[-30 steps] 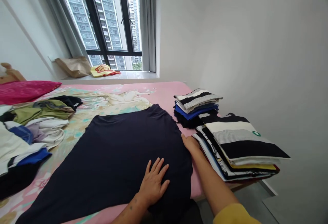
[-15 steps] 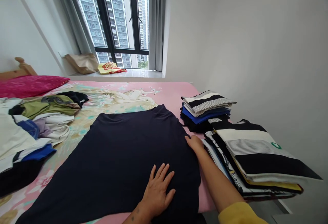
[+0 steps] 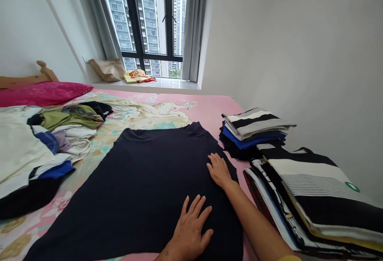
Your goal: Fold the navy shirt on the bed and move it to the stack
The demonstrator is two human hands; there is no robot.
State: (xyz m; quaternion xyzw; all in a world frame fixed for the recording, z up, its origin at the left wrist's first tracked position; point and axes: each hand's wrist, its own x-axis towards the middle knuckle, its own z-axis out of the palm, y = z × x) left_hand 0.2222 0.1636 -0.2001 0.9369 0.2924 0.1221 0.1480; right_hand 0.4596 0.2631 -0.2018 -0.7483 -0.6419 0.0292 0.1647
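A dark navy shirt (image 3: 143, 185) lies spread out over the bed, its surface mostly smooth. My left hand (image 3: 191, 227) rests flat on its lower right part, fingers spread and thumb out to the side. Farther up, near the shirt's right edge, my right hand (image 3: 220, 170) lies on the cloth with its fingers stretched out. Neither hand grips anything.
Folded clothes with a striped shirt (image 3: 317, 173) on top are piled at the right, with a smaller folded stack (image 3: 257, 125) behind. Loose clothes (image 3: 68, 141) lie heaped at the left beside a magenta pillow (image 3: 48, 93). The bed (image 3: 215, 103) meets the window sill.
My right hand has come off the shirt's right edge and moved inward onto the cloth, its fingers now flat. My left hand stays on the shirt. The view has swung slightly left.
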